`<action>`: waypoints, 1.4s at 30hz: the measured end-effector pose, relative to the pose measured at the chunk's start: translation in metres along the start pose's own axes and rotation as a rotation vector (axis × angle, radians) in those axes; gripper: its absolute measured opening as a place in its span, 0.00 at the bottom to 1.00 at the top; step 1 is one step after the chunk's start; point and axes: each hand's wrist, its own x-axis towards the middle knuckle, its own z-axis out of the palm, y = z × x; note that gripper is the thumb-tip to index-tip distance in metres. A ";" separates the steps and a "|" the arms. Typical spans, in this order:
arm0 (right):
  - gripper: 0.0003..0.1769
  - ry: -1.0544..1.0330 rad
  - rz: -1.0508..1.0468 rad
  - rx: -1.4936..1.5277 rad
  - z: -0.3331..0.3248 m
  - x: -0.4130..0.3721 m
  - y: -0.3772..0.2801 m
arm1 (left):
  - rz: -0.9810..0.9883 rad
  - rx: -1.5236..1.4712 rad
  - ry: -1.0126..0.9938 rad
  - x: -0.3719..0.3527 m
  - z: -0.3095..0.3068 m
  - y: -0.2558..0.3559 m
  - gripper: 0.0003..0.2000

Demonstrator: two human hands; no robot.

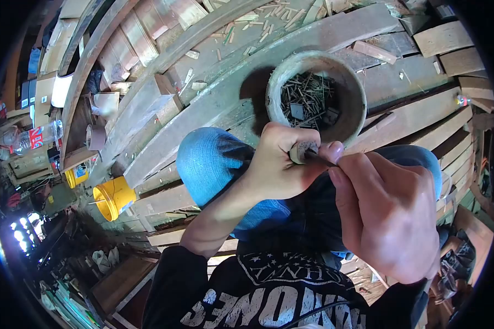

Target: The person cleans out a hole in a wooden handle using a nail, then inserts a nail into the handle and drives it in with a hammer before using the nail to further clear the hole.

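Observation:
Both my hands meet above my lap, just below a round grey bucket (358,82) that holds many nails and some small flat pieces. My left hand (282,164) is closed round a short, pale, cylindrical piece (299,152) whose end shows between the fingers. A thin dark metal rod (319,159) runs from that piece to my right hand (387,205). The thumb and fingers of my right hand pinch the rod's other end. Most of the pale piece is hidden inside my left hand.
Wooden planks and beams (219,107) surround the bucket, with wood scraps at the top. A yellow bucket (114,198) stands at the left, near a plastic bottle (35,137). My bent knees (206,159) lie beside my hands.

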 end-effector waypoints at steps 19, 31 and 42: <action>0.09 0.072 -0.198 -0.119 0.005 0.009 0.010 | 0.032 0.011 -0.033 0.004 0.003 -0.004 0.19; 0.09 0.303 -0.352 -0.298 0.045 0.008 0.021 | 0.034 0.022 0.231 0.003 0.010 -0.011 0.23; 0.08 0.291 -0.063 -0.143 0.050 0.005 -0.007 | 0.084 0.280 0.599 0.007 0.020 -0.005 0.19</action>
